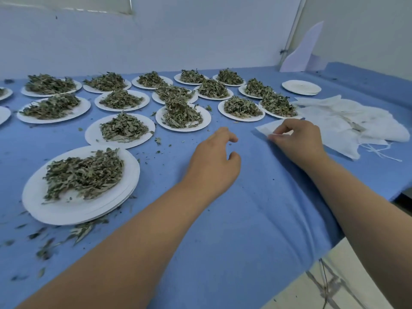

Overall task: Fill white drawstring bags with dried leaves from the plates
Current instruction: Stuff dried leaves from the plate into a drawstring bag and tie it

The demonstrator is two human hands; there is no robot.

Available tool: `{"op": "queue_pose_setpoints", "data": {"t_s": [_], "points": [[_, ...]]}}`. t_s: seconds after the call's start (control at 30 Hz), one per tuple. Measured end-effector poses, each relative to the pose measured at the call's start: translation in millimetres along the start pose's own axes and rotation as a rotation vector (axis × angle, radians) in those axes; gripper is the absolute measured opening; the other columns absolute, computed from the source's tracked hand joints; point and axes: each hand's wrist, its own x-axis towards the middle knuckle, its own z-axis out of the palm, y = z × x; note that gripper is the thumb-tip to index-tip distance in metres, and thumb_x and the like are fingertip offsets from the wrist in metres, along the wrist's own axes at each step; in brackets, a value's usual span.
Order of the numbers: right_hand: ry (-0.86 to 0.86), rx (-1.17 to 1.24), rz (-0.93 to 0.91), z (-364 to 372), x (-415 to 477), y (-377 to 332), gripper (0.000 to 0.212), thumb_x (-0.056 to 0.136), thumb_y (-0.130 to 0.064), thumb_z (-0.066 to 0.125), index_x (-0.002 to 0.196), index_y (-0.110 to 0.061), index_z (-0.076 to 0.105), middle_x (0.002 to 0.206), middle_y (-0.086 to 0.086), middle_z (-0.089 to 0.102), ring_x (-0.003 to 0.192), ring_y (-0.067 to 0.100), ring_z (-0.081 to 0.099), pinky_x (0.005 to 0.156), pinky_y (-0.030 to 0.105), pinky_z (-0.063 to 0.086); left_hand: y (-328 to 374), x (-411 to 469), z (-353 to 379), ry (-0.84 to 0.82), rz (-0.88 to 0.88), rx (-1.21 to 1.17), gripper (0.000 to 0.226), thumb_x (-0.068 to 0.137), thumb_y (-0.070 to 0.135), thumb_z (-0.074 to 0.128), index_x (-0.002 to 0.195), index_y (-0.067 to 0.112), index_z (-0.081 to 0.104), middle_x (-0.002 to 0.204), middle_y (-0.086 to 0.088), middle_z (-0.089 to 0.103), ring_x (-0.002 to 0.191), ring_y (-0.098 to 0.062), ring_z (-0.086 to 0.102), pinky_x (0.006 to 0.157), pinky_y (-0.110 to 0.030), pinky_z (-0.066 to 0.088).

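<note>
Looks like the grab-a-bag step. Right hand (296, 139) is pinching the near edge of one flat bag (266, 129) at about 1 o'clock, just off the pile (356, 123) of bags at 2 o'clock. Left hand (214, 159) is loose and holding nothing, near the right one but not touching it. Leaves (84, 172) sit heaped on plates (44, 208) from 8 round to 12 o'clock. Bag looks unfilled, I'd guess. Next I reckon the left hand helps pull the mouth open, then scoops from a plate. With fabric that thin, finding the opening could be fiddly.
</note>
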Motion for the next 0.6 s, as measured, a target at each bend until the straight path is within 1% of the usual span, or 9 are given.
{"op": "queue_pose_setpoints", "data": {"t_s": [0.07,0.2,0.27,0.37,0.4,0.47,0.5,0.53,0.6], "points": [[-0.012,0.112,0.034,2.1,-1.4,-5.8,0.028,0.081,-0.034,0.083,0.072,-0.015,0.066,0.074,-0.008,0.066,0.071,0.009,0.057,0.065,0.027,0.043,-6.2,-4.5,-1.0,-0.020,-0.004,0.047,0.029,0.096,0.021,0.053,0.124,0.028,0.055,0.155,0.012,0.039,0.118,-0.014,0.055,0.092,-0.034,0.048],[0.003,0.316,0.090,2.5,-7.9,-20.8,0.028,0.085,-0.042,0.080,0.075,-0.017,0.073,0.069,-0.006,0.067,0.062,0.005,0.055,0.060,0.025,0.043,-11.3,-3.5,-2.6,0.015,-0.041,0.037,0.031,0.095,0.022,0.050,0.125,0.029,0.055,0.147,0.011,0.047,0.091,-0.006,0.051,0.083,-0.037,0.052],[0.031,0.294,0.106,1.9,-11.9,-28.6,0.022,0.093,-0.036,0.072,0.075,-0.024,0.072,0.071,-0.017,0.066,0.070,0.000,0.059,0.062,0.022,0.041,-12.2,-2.9,-1.4,0.026,-0.034,0.046,0.033,0.094,0.021,0.051,0.125,0.028,0.055,0.137,0.006,0.054,0.082,-0.010,0.053,0.075,-0.036,0.051],[0.035,0.230,0.118,4.9,-19.4,-40.3,0.016,0.101,-0.026,0.061,0.096,-0.024,0.076,0.091,-0.011,0.068,0.096,0.011,0.063,0.078,0.024,0.042,-12.8,-3.6,-0.1,0.003,-0.006,0.063,0.034,0.093,0.020,0.050,0.126,0.026,0.054,0.109,-0.002,0.060,0.065,-0.008,0.045,0.063,-0.031,0.039],[0.044,0.237,0.089,5.7,-24.8,-47.2,0.016,0.101,-0.026,0.060,0.101,-0.023,0.076,0.094,-0.010,0.069,0.097,0.009,0.064,0.080,0.022,0.043,-12.9,-3.4,0.3,0.009,-0.006,0.054,0.033,0.094,0.021,0.050,0.126,0.027,0.054,0.102,-0.004,0.060,0.063,-0.008,0.044,0.060,-0.031,0.037],[0.102,0.320,-0.016,4.5,-37.2,-69.0,0.012,0.099,-0.025,0.064,0.102,-0.027,0.075,0.095,-0.014,0.072,0.091,-0.007,0.064,0.079,0.009,0.044,-12.0,-2.8,0.0,0.044,-0.025,0.011,0.030,0.096,0.025,0.049,0.125,0.028,0.056,0.096,-0.007,0.063,0.069,-0.015,0.052,0.059,-0.031,0.038],[0.132,0.409,-0.073,2.4,-43.2,-82.4,0.011,0.098,-0.023,0.066,0.099,-0.028,0.075,0.093,-0.019,0.073,0.089,-0.012,0.065,0.078,0.003,0.044,-11.2,-2.2,-0.8,0.073,-0.042,-0.032,0.028,0.098,0.028,0.048,0.123,0.029,0.058,0.101,-0.005,0.066,0.080,-0.017,0.058,0.063,-0.031,0.043],[0.156,0.509,-0.122,0.7,-48.0,-96.1,0.012,0.097,-0.021,0.067,0.096,-0.030,0.074,0.089,-0.021,0.074,0.087,-0.014,0.065,0.076,0.003,0.045,-10.4,-1.0,-2.1,0.109,-0.060,-0.096,0.026,0.099,0.032,0.049,0.123,0.029,0.060,0.104,-0.001,0.068,0.091,-0.014,0.061,0.074,-0.032,0.049],[0.140,0.758,-0.115,-0.4,-52.0,-120.4,0.014,0.097,-0.018,0.066,0.093,-0.029,0.074,0.085,-0.020,0.074,0.083,-0.006,0.068,0.073,0.009,0.049,-8.4,2.3,-6.5,0.160,-0.103,-0.325,0.034,0.097,0.041,0.056,0.129,0.029,0.058,0.124,0.006,0.066,0.110,-0.002,0.060,0.100,-0.036,0.049]]}}
